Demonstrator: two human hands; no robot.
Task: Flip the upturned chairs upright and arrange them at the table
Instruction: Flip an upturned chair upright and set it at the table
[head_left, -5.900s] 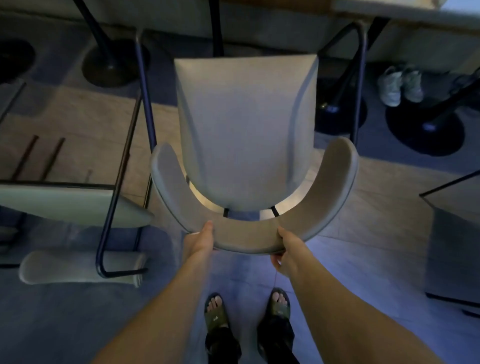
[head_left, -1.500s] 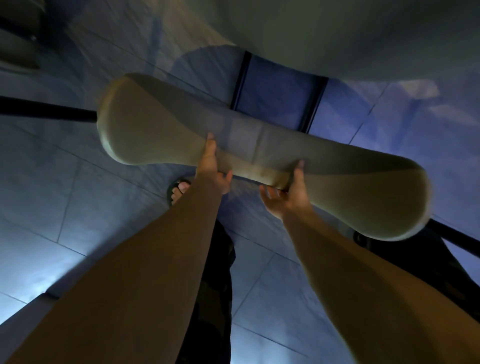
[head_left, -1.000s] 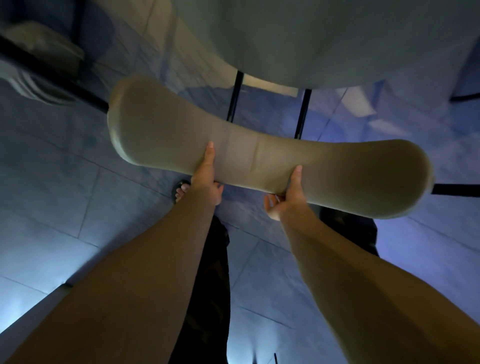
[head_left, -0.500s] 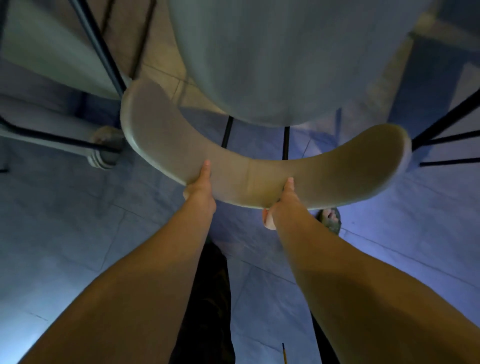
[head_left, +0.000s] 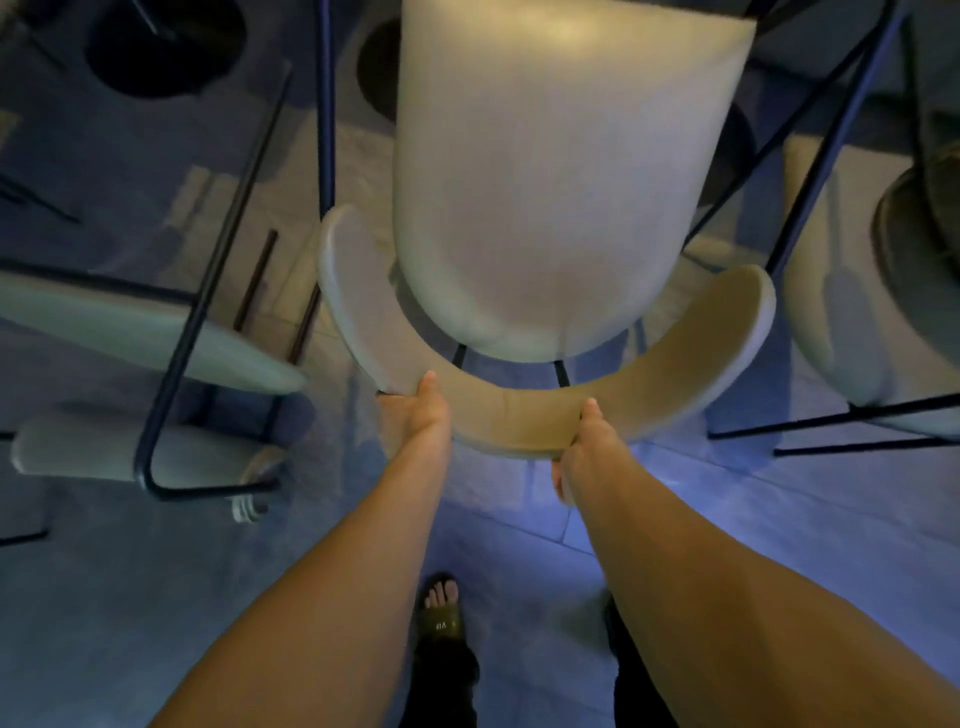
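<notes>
A pale grey chair stands upright in front of me, its seat (head_left: 556, 171) facing up and its curved backrest (head_left: 524, 415) nearest me. My left hand (head_left: 413, 421) grips the backrest left of its middle. My right hand (head_left: 584, 441) grips it right of the middle, fingers wrapped under the lower edge. A second chair (head_left: 130, 338) lies upturned on the floor at the left, with its black metal legs (head_left: 208, 291) sticking up. A third pale chair (head_left: 841, 291) shows at the right edge; its dark frame bars cross in front of it.
Round black table bases (head_left: 161, 47) sit on the floor at the top left and behind the held chair. My sandalled foot (head_left: 441, 608) stands on the tiled floor below the backrest. Dark frame bars (head_left: 831, 431) run along the floor at the right.
My view has lifted from steeply down to further forward. The chair in my hands now shows its whole seat, and the neighbouring chairs and table bases have come into sight. Both hands keep their grip.
</notes>
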